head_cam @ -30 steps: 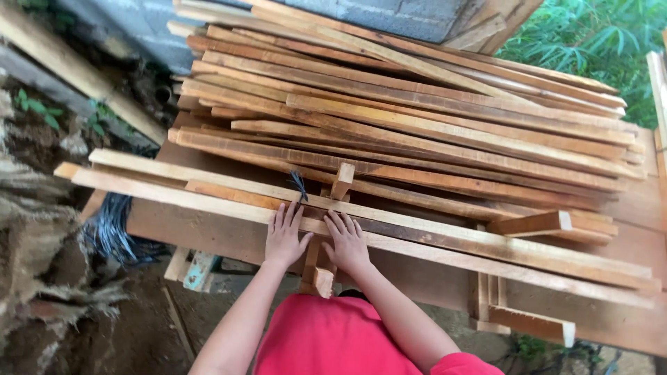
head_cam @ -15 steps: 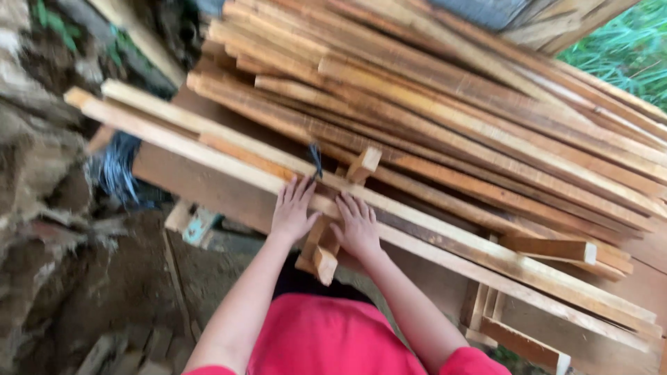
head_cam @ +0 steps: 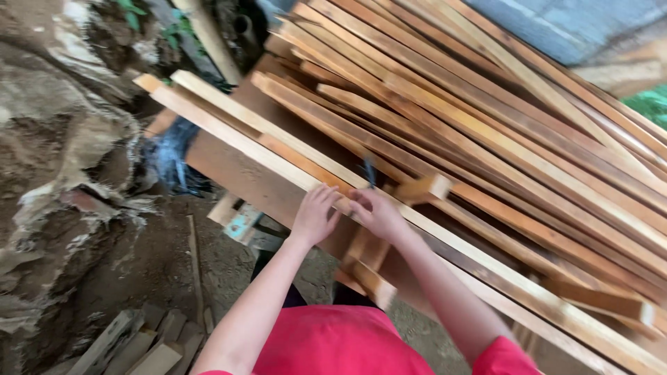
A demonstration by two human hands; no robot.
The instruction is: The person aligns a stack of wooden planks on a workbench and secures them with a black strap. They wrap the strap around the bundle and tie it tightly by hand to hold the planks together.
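Note:
My left hand and my right hand rest side by side on the near edge of a long pale wooden plank that lies on top of a wide board. The fingers of both hands curl over the plank's edge. A short wood block lies just beyond my right hand, with a dark thin object sticking up beside it. A short wooden piece hangs below my hands. Behind them is a big stack of long wooden slats.
A dirt bank with torn sacking rises at the left. Scrap wood pieces lie on the earth floor at lower left. A blue-black bundle sits under the board's left end. A grey block wall stands at top right.
The view has swung and moved closer, so the planks now run diagonally. My hands stay together on the same plank, fingers more curled over its edge.

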